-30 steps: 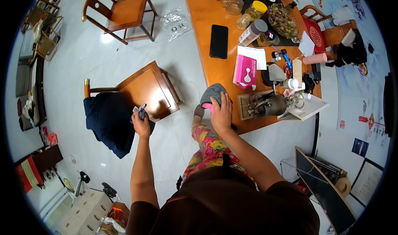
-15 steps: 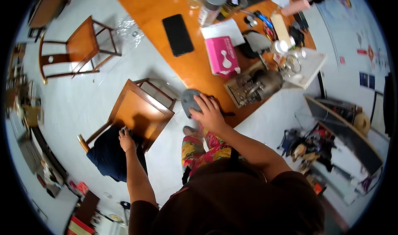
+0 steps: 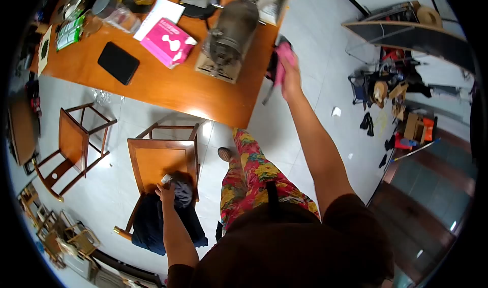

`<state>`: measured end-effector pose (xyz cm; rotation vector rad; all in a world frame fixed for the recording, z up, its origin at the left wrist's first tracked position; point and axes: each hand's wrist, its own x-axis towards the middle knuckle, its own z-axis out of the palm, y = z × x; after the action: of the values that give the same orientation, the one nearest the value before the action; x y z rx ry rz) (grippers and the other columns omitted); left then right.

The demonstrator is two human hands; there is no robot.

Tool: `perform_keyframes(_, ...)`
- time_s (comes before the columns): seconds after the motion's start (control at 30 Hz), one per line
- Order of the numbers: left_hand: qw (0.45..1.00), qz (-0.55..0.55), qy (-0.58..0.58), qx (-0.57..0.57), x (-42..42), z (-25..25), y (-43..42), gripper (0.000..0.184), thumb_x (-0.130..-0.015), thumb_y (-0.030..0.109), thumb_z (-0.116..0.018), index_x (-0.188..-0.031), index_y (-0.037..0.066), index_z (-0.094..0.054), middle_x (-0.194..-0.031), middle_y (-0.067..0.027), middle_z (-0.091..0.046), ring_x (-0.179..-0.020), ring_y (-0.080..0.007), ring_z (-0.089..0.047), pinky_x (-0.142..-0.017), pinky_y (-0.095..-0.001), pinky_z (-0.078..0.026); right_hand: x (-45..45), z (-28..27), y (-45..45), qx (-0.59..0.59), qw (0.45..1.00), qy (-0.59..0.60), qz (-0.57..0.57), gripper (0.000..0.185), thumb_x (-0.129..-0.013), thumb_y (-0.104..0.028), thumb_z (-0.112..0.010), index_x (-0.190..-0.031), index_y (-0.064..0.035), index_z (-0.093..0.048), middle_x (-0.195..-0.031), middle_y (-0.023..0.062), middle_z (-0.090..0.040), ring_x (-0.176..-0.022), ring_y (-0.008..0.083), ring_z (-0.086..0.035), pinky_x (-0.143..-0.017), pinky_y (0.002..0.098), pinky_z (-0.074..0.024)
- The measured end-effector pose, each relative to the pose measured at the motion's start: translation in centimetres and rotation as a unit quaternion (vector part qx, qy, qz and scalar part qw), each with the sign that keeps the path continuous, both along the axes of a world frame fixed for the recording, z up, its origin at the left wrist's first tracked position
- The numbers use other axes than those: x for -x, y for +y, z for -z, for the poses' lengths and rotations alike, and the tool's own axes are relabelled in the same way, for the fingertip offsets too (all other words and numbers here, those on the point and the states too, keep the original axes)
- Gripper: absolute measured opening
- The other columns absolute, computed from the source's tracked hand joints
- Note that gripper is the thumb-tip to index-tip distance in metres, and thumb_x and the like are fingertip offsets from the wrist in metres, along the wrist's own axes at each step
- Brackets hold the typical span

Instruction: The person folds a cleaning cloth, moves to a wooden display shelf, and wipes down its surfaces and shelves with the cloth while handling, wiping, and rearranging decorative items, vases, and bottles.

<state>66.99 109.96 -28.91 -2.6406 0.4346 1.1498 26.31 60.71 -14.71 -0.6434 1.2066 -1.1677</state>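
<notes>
My right hand [image 3: 290,80] is closed on a pink and black soft item [image 3: 281,64] with a dark strap hanging from it, held out past the table's right corner; its exact kind is unclear. Lower left, my left hand [image 3: 165,192] reaches over a wooden chair [image 3: 147,158]. Its fingers are pinched at a small whitish thing [image 3: 166,179], too small to name. Beside that hand lies a dark grey bundle of cloth [image 3: 183,190], and navy clothing [image 3: 149,224] drapes over the chair's back.
On the wooden table [image 3: 223,107] are a black phone [image 3: 118,63], a pink tissue pack [image 3: 168,42], a clear jar [image 3: 116,13] and a metal machine [image 3: 231,31] near the edge. A second chair [image 3: 73,138] stands left. Shoes [image 3: 366,124] and boxes lie on the floor at right.
My right hand has carried the soft item from the table's near edge out past its right corner. The view has turned to the right. My left hand stays over the chair.
</notes>
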Motion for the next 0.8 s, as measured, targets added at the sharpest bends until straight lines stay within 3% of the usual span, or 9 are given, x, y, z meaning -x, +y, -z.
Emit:
perform_keyframes(0.03, 0.999, 0.023, -0.017, 0.04, -0.5, 0.3, -0.4, 0.094, -0.09, 0.056, -0.059, -0.158, 0.008, -0.016, -0.159, -0.0297, -0.017, -0.142, -0.0494, -0.028, -0.114, -0.0496, -0.033, 0.0, 4.0, -1.5, 0.029, 0.999, -0.013, 0.008, 0.034, -0.1, -0.019, -0.055, -0.132, -0.0103, -0.05, -0.121, 0.0047, -0.06, -0.108, 0.017, -0.058, -0.091, 0.0317, -0.0488)
perform_keyframes(0.13, 0.946, 0.017, -0.074, 0.315, -0.5, -0.2, -7.8, 0.074, -0.1, 0.045, -0.054, -0.149, -0.006, -0.034, -0.15, -0.0311, -0.037, -0.139, -0.0447, -0.036, -0.114, -0.0451, -0.032, -1.8, 4.4, 1.9, -0.057, 0.998, -0.026, 0.002, 0.033, -0.099, -0.023, -0.056, -0.129, -0.0093, -0.052, -0.11, 0.0013, -0.058, -0.097, 0.0138, -0.054, -0.088, 0.0275, -0.0447)
perform_keyframes(0.27, 0.824, -0.219, 0.124, 0.507, 5.6, -10.4, -24.5, 0.078, -0.102, 0.055, -0.041, -0.16, 0.01, -0.013, -0.164, -0.0177, -0.017, -0.149, -0.0307, -0.022, -0.12, -0.0434, -0.019, -6.2, 5.9, 16.7, 0.04, 0.997, -0.021, 0.06, 0.043, -0.097, -0.018, -0.061, -0.136, -0.0058, -0.049, -0.112, 0.0057, -0.058, -0.1, 0.0174, -0.055, -0.091, 0.0296, -0.0438)
perform_keyframes(0.33, 0.801, -0.269, 0.138, 0.517, 7.8, -12.9, -31.3, 0.086, -0.099, 0.062, -0.041, -0.16, 0.015, -0.002, -0.165, -0.0154, -0.012, -0.149, -0.0344, -0.02, -0.117, -0.0547, -0.023, -7.1, 4.5, 20.7, 0.051, 0.983, 0.178, 0.019, 0.051, -0.096, -0.014, -0.062, -0.141, 0.0009, -0.043, -0.134, 0.0184, -0.052, -0.128, 0.0294, -0.047, -0.11, 0.0378, -0.0343)
perform_keyframes(0.43, 0.771, -0.357, 0.124, 0.513, 9.8, -14.6, -38.9, 0.086, -0.1, 0.061, -0.04, -0.16, 0.012, -0.003, -0.165, -0.0156, -0.008, -0.148, -0.0346, -0.022, -0.115, -0.0542, -0.025, -7.4, 2.8, 17.7, 0.078, 0.951, 0.3, 0.024, 0.05, -0.095, -0.014, -0.061, -0.141, -0.0001, -0.045, -0.133, 0.0213, -0.051, -0.127, 0.0356, -0.048, -0.11, 0.0395, -0.0348)
perform_keyframes(0.47, 0.751, -0.385, 0.013, 0.537, 11.3, -14.3, -40.7, 0.078, -0.101, 0.05, -0.046, -0.155, 0.005, -0.014, -0.158, -0.0243, -0.023, -0.14, -0.0402, -0.037, -0.11, -0.0539, -0.037, -7.1, 2.8, 15.7, 0.083, 0.954, 0.287, 0.032, 0.05, -0.096, -0.015, -0.061, -0.141, -0.0003, -0.045, -0.133, 0.0214, -0.051, -0.127, 0.0357, -0.048, -0.11, 0.0395, -0.0352)
perform_keyframes(0.6, 0.82, -0.288, -0.212, 0.447, 12.7, -12.8, -42.2, 0.06, -0.098, 0.035, -0.053, -0.14, -0.001, -0.031, -0.132, -0.0349, -0.049, -0.11, -0.051, -0.058, -0.092, -0.0555, -0.054, -4.8, 7.4, 4.4, 0.112, 0.962, 0.239, 0.076, 0.049, -0.099, -0.025, -0.058, -0.14, -0.001, -0.046, -0.13, 0.02, -0.054, -0.123, 0.032, -0.051, -0.106, 0.037, -0.0382)
perform_keyframes(0.7, 0.832, -0.323, -0.242, 0.381, 13.6, -13.7, -43.4, 0.06, -0.097, 0.037, -0.053, -0.139, -0.001, -0.032, -0.132, -0.0336, -0.049, -0.111, -0.0507, -0.058, -0.095, -0.0567, -0.052, -2.7, 7.2, -1.7, -0.012, 0.992, -0.098, 0.073, 0.052, -0.1, -0.033, -0.056, -0.139, 0.0002, -0.046, -0.129, 0.0182, -0.057, -0.121, 0.0273, -0.054, -0.104, 0.0343, -0.04)
perform_keyframes(0.8, 0.842, -0.307, -0.281, 0.345, 13.0, -12.7, -43.5, 0.063, -0.097, 0.044, -0.049, -0.14, 0.002, -0.033, -0.13, -0.0309, -0.051, -0.111, -0.05, -0.059, -0.093, -0.0587, -0.051, -3.7, 10.5, 0.6, -0.005, 0.997, -0.036, 0.065, 0.056, -0.1, -0.035, -0.057, -0.14, 0.0016, -0.044, -0.129, 0.0171, -0.058, -0.121, 0.0249, -0.055, -0.104, 0.033, -0.0406)
